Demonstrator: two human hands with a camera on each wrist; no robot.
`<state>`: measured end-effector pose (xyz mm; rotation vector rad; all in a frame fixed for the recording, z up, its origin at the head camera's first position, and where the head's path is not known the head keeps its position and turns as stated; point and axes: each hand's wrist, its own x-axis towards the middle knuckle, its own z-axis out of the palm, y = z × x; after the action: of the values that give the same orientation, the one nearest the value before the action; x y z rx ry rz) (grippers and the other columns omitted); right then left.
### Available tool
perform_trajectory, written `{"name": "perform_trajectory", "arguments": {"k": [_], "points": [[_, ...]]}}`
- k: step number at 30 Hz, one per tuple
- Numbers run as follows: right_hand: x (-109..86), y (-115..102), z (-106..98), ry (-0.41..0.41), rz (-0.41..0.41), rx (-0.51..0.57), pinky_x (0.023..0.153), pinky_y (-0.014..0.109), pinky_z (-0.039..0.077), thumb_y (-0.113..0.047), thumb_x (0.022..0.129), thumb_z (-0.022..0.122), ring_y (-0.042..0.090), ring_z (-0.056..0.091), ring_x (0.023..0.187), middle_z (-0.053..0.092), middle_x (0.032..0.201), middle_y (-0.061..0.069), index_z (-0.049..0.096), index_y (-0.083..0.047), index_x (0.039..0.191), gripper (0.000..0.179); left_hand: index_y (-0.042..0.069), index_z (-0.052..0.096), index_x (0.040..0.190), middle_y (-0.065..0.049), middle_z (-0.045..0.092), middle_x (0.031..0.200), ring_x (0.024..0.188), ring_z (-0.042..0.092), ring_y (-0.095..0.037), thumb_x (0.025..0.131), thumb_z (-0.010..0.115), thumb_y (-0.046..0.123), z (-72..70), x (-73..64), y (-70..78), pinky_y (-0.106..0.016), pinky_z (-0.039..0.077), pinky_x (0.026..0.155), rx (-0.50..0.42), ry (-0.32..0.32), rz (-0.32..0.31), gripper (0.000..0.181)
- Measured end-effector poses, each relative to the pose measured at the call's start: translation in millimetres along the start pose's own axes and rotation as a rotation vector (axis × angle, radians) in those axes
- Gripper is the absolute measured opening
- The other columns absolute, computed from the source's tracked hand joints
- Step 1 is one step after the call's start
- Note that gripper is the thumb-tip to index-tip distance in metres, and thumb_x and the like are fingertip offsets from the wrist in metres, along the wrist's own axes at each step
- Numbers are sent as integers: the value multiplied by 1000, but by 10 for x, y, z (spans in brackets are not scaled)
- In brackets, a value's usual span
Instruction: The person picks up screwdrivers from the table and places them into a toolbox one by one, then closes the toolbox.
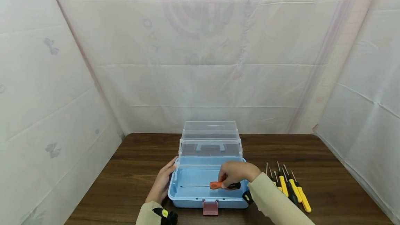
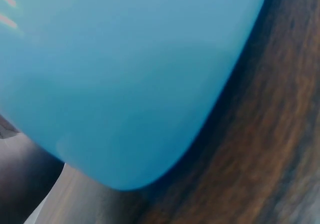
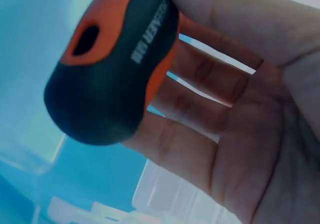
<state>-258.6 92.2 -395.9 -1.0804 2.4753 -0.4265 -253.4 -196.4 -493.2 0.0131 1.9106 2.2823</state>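
Observation:
A pale blue toolbox [image 1: 187, 202] stands on the table with its clear lid raised at the back and its dark pink front latch [image 1: 210, 207] hanging down. My right hand [image 1: 235, 171] is over the box's inside and pinches a screwdriver [image 1: 215, 185] by its orange and black handle. The thin shaft points left across the box. In the right wrist view, the handle [image 3: 100, 98] sits between thumb and fingers. My left hand [image 1: 164, 180] rests along the toolbox's left side, fingers fairly straight. The left wrist view is mostly filled by the box's blue wall [image 2: 130, 108].
On the table's right part, beside my right forearm, lie several screwdrivers [image 1: 301, 197] with yellow and black handles, shafts pointing away. The brown wooden table [image 1: 137, 169] ends at a white sheet [image 1: 218, 86] behind; more sheets hang on both sides.

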Motion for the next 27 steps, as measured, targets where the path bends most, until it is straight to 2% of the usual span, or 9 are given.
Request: {"name": "perform_trajectory", "arguments": {"k": [7,11,14,17,21,27], "points": [[59,-102,-4,-32,25,-95,67,20,50,-10,83,73,0,55,70,69,78,-8,77,-11,87,6,8,24,152,-17,15,160,146,15,-38,103,41,25,-11,19,-19,-56,20,115,-7,0,2,55],[98,-150,9,-60,29,-148,59,18,46,-11,84,72,1,49,61,66,70,-8,77,-12,80,6,7,23,153,-18,15,160,147,15,-38,104,38,23,-3,13,-21,-56,20,116,-14,-7,3,53],[130,-180,12,-88,30,-161,52,18,37,-11,85,72,3,40,54,59,60,-8,75,-12,73,12,7,22,153,-18,14,160,147,14,-38,104,37,22,7,3,-14,-56,19,116,-17,-12,5,53],[151,-204,14,-110,38,-158,51,18,35,-12,85,72,4,38,53,57,60,-8,74,-12,73,12,7,22,153,-18,14,160,147,14,-38,104,37,23,12,-2,-8,-56,19,116,-18,-11,3,53],[151,-212,12,-139,78,-152,55,19,40,-13,85,72,3,43,57,62,67,-8,76,-13,79,6,8,23,153,-18,14,160,147,15,-38,104,37,22,10,-6,-6,-56,20,115,-13,-1,2,53],[144,-183,9,-167,129,-145,58,21,44,-14,84,74,4,48,61,62,71,-9,73,-14,77,6,7,23,153,-18,14,160,147,14,-39,104,36,22,4,-5,-13,-56,19,115,-6,5,6,52]]}}
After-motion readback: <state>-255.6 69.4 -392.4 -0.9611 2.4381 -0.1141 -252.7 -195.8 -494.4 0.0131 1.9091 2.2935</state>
